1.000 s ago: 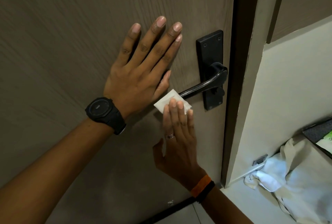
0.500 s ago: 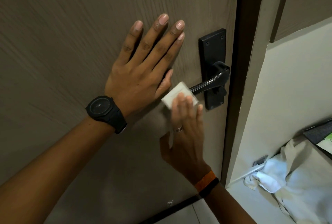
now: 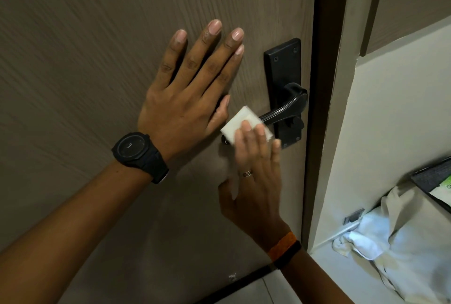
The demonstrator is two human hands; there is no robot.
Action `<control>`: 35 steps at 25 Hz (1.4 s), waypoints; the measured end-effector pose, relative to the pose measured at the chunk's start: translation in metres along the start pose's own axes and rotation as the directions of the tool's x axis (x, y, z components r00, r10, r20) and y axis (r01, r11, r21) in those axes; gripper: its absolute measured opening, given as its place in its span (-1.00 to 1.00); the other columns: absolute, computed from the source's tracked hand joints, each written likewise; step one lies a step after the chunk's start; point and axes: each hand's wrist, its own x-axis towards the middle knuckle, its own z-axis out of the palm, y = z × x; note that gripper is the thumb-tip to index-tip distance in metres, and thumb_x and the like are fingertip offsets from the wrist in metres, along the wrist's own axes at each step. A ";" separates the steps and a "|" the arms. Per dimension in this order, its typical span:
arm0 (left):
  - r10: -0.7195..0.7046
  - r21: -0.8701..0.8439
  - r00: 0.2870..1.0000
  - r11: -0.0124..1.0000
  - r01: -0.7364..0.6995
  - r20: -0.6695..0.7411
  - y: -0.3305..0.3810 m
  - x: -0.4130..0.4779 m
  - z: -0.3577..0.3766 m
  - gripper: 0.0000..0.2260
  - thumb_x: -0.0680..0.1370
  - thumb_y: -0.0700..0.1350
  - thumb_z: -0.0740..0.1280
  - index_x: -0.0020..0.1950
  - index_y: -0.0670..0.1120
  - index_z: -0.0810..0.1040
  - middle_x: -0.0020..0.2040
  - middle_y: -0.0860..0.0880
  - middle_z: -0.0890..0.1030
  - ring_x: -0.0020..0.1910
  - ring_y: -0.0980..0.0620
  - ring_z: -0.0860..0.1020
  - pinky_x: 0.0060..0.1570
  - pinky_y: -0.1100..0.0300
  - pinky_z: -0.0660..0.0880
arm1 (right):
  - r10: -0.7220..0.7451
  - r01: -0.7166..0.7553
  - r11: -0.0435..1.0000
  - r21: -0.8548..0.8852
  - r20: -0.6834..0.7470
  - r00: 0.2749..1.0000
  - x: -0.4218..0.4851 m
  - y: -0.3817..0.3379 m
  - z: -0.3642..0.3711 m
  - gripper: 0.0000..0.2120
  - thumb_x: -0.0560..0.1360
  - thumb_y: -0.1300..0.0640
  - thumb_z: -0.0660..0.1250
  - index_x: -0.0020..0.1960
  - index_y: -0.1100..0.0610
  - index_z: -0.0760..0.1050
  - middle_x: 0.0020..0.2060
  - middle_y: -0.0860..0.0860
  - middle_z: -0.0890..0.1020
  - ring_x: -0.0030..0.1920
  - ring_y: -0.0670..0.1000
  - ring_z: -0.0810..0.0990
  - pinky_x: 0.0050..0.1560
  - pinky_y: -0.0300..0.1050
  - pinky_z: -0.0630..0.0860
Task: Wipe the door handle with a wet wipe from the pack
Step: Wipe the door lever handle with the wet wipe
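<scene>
A grey-brown wood-grain door (image 3: 97,59) fills the left and centre of the frame, with its dark frame edge running down right of centre and a pale wall beyond it. In the lower right corner lies a heap of light cloth (image 3: 402,242); the green-and-white thing at the right edge may be the wipe pack, though too little shows to be sure.

The black door handle (image 3: 283,110) sits right of centre on its tall backplate. Its long axis slants from the pivot at upper right down to the free end at lower left.

The left hand (image 3: 185,98), fingers spread wide and flat, presses on the door just left of the handle and holds nothing. The right hand (image 3: 253,181) comes up from the lower centre, its fingers laid flat over a folded white wet wipe (image 3: 244,123) and pinning it against the lever's lower-left end.

The right hand is the working one, and the uncovered stretch of lever lies up and to the right of it, so the next stroke likely runs along that slant toward the pivot.
</scene>
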 end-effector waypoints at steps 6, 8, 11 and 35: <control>0.002 0.007 1.000 1.000 -0.002 -0.015 -0.001 -0.001 0.003 -0.49 0.74 0.00 0.11 0.65 -0.16 0.15 0.64 -0.12 0.22 0.59 -0.19 0.20 0.55 -0.17 -0.03 | -0.073 0.070 0.994 0.089 0.027 0.997 -0.009 -0.024 0.001 0.00 0.43 0.17 0.46 0.67 0.13 -0.09 0.69 -0.01 -0.07 0.71 0.06 -0.09 0.70 0.09 -0.15; 0.013 0.013 1.000 1.000 -0.013 -0.023 0.000 -0.001 0.003 -0.50 0.74 -0.01 0.11 0.65 -0.15 0.16 0.64 -0.11 0.22 0.60 -0.19 0.20 0.55 -0.16 -0.04 | -0.129 0.125 0.989 0.079 0.038 0.991 -0.010 -0.019 -0.002 0.03 0.40 0.20 0.49 0.67 0.11 -0.07 0.69 -0.03 -0.05 0.71 0.05 -0.06 0.70 0.08 -0.14; 0.000 0.002 1.000 1.000 0.000 -0.023 -0.001 -0.001 0.003 -0.49 0.73 0.00 0.11 0.65 -0.16 0.16 0.64 -0.12 0.20 0.60 -0.19 0.18 0.58 -0.14 -0.10 | -0.055 0.055 0.998 -0.025 0.028 0.998 0.004 -0.001 -0.009 -0.11 0.43 0.20 0.39 0.64 0.14 0.01 0.64 -0.02 0.03 0.70 -0.02 -0.16 0.70 0.03 -0.23; -0.028 -0.029 0.999 0.999 0.028 0.017 0.003 -0.002 0.002 -0.45 0.72 0.03 0.10 0.67 -0.15 0.10 0.66 -0.11 0.14 0.62 -0.19 0.10 0.59 -0.14 -0.15 | -0.108 0.109 0.994 -0.007 0.089 0.990 -0.018 0.012 0.011 -0.03 0.49 0.11 0.37 0.67 0.18 -0.20 0.68 0.10 -0.04 0.69 0.00 -0.24 0.70 0.00 -0.27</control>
